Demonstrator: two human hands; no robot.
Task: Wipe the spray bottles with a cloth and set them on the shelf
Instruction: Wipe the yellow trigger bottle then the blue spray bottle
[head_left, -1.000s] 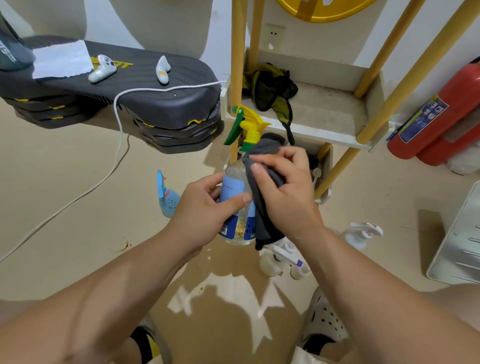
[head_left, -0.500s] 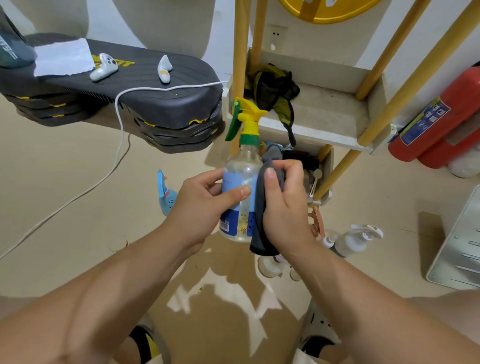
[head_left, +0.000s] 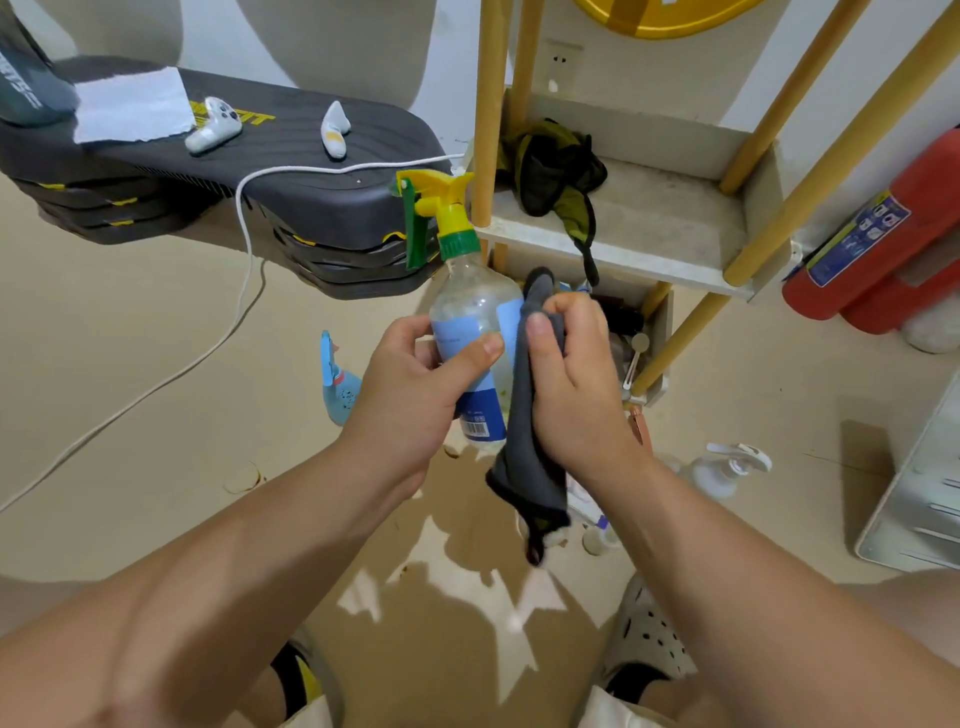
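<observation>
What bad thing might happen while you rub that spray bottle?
The spray bottle is held in the air by the left hand alone; hard rubbing from the right hand might twist it loose and drop it. The cloth has a loose end dangling above small bottles on the floor; lowered, it might tip one.

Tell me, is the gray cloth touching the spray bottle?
Touching. The head view shows the right hand pressing the gray cloth against the side of the spray bottle, with no gap between them.
</observation>
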